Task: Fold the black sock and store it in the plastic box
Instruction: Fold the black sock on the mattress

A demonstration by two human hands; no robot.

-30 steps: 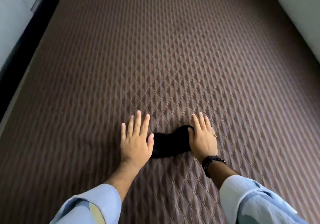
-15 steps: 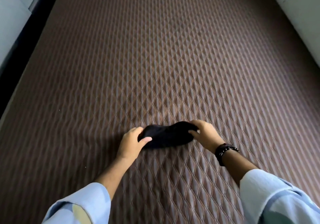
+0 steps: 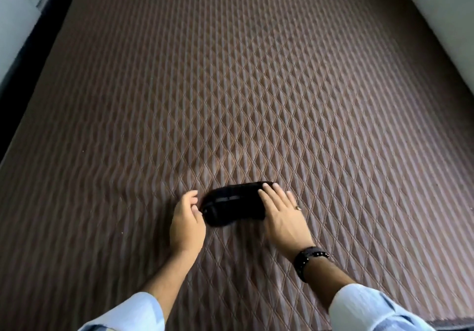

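Right hand [image 3: 282, 215] lay flat, fingers spread, pressing the right end of the black sock [image 3: 232, 203]. Left hand [image 3: 186, 221], fingers curled, pinched the sock's left end. Folded into a soft oblong, the sock rested on a brown diamond-quilted mattress [image 3: 230, 87].

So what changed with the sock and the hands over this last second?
Both hands began flat on the quilted mattress beside the black sock, then pinched its ends and lifted it slightly. Now the sock lies down again as a longer bundle. The right hand has opened and lies flat over its right end; the left hand is curled at its left end. It sits on about the same spot. No box in view.
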